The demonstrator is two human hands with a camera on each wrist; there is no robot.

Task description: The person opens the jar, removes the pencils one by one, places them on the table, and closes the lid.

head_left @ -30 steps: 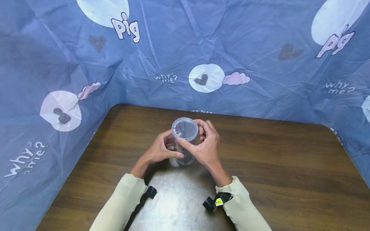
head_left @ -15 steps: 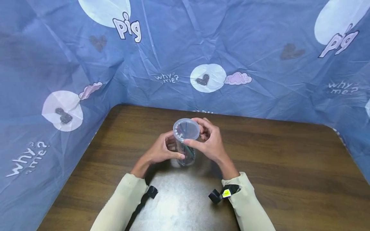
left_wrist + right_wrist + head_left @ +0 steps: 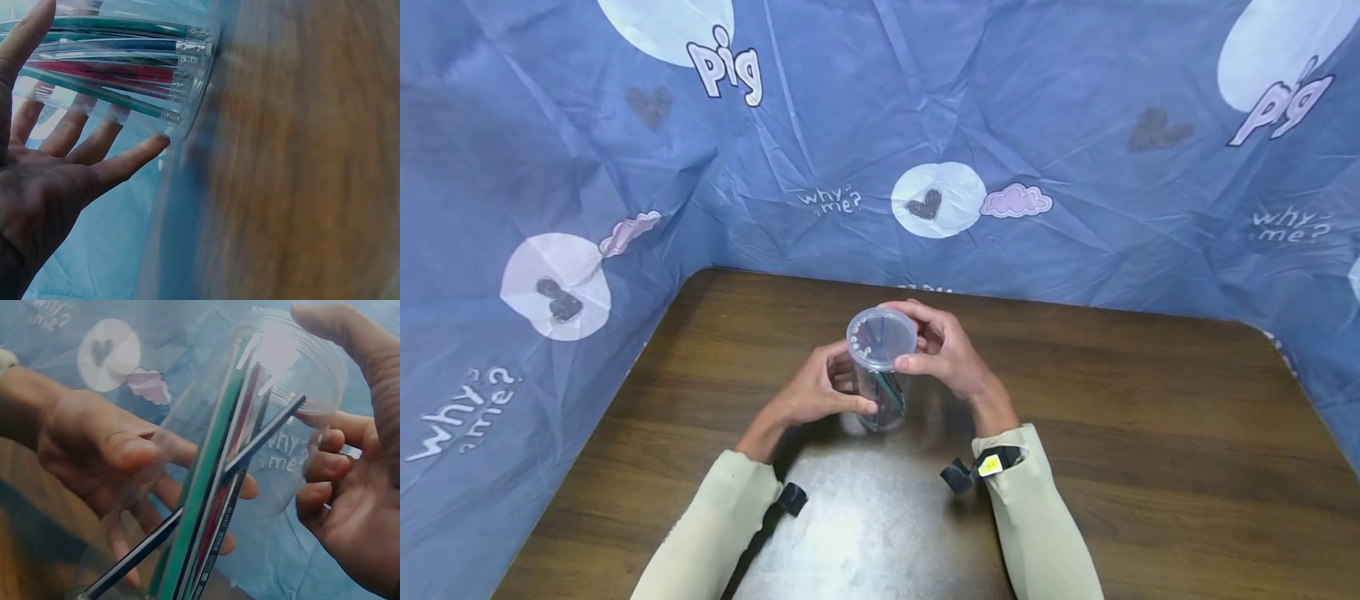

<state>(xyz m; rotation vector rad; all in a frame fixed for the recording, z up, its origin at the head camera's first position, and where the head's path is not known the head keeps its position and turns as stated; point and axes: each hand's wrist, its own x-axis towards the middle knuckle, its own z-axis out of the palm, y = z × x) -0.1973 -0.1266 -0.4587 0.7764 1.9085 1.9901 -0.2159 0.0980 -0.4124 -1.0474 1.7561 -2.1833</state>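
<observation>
Item insp.: clear jar w/ translucent lid, held btwn both hands, approx. mid-tabletop, far half. Jar upright in head view; base at or just above the surface, exact contact n/c (cannot tell). Lid lies across jar mouth.

L grip: grasping jar body from the L side, thumb across the near face, fingers round the far side. L wrist view shows fingers behind the clear wall, one fingertip nr the base.

R grip: grasping lid by its edge, thumb at near R rim, fingers curled at far rim. R wrist view agrees: thumb one side of the lid, fingers opp.

Contents: several pencils inside jar, incl. green pencil, red pencil and black pencil w/ pale lettering, too blurred to read. Dark-blue pencil slants across the others. Metal-capped ends at jar base. Exact count n/c, overlap.

Surrounds: wood-grain tabletop w/ bright glare nr the person; blue cloth behind and at L, printed "pig", "why me?", hearts, clouds. Pale sleeves both arms; black device at L wrist, similar at R w/ yellow label.
</observation>
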